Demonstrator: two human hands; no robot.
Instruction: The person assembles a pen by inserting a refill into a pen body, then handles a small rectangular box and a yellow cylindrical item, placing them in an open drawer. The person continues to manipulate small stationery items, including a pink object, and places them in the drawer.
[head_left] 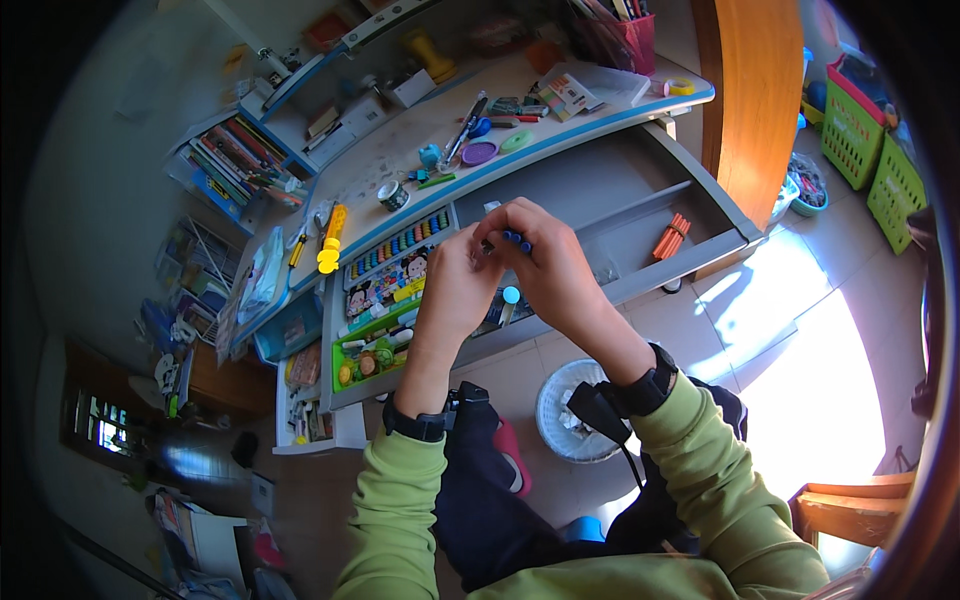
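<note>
Blue-ended sticks [517,240] are held above the open drawer [585,180], grasped by the fingers of the right hand [545,258]; whether anything is gripped by the left hand [458,275] cannot be told. Presumably light, stiff and easily scattered, they are best gathered mid-length.

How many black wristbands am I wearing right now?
2: one black wristband between your left hand and left green sleeve, another black wristband between your right hand and right green sleeve. Any under the sleeves would be hidden.
</note>
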